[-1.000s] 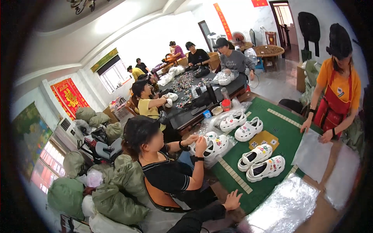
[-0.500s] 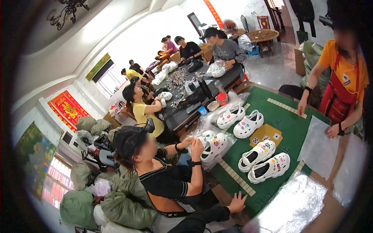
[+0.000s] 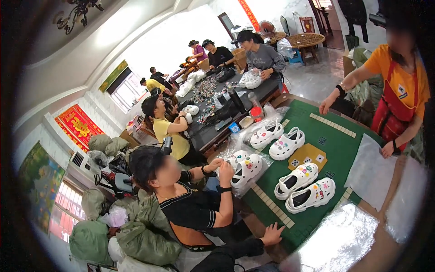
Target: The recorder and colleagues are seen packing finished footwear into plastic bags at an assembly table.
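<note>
My left hand (image 3: 272, 234), in a black sleeve, rests with fingers spread on the near left edge of the green mat (image 3: 260, 213), just below a row of pale tiles (image 3: 272, 206). Nothing is in it. My right hand is out of sight. Ahead of my left hand stand a pair of white clogs with colourful charms, a left clog (image 3: 296, 180) and a right clog (image 3: 311, 195). Farther back are a second pair, with one clog (image 3: 287, 143) beside another (image 3: 266, 134). A shiny clear plastic bag (image 3: 335, 235) lies to the right of my hand.
At left, a seated person in black (image 3: 195, 204) pinches something small above clogs (image 3: 247, 170) on plastic. A person in a red apron (image 3: 396, 99) stands at right by a translucent sheet (image 3: 374, 172). Behind, people work around a dark table (image 3: 206, 136). Green sacks (image 3: 147, 240) fill the left.
The aproned person's hand has moved left and up, over the far edge of the mat. My view has shifted slightly; my left hand stays on the mat's edge.
</note>
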Available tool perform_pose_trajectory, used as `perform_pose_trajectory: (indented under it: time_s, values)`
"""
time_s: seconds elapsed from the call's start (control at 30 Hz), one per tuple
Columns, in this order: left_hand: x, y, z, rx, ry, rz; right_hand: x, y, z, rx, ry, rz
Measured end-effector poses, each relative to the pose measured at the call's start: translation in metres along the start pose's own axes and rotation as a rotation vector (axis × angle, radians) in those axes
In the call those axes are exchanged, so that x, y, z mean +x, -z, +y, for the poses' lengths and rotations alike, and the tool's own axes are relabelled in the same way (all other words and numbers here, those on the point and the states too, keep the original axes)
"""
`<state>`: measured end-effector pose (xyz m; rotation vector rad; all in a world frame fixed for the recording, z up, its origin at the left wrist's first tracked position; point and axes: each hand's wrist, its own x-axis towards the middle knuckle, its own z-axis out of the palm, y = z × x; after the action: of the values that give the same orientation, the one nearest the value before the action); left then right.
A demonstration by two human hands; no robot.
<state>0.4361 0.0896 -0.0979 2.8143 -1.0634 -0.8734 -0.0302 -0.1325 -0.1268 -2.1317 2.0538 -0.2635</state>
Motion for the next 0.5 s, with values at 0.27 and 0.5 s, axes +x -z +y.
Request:
perform_pose_trajectory:
  time_s: [0.27, 0.5]
  values:
    - [0.007, 0.022, 0.04, 0.043, 0.052, 0.067, -0.001, -0.013, -0.01, -0.005, 0.043, -0.149]
    - [0.028, 0.005, 0.041, 0.227, -0.031, 0.055, 0.005, -0.033, -0.015, -0.188, 0.053, -0.277]
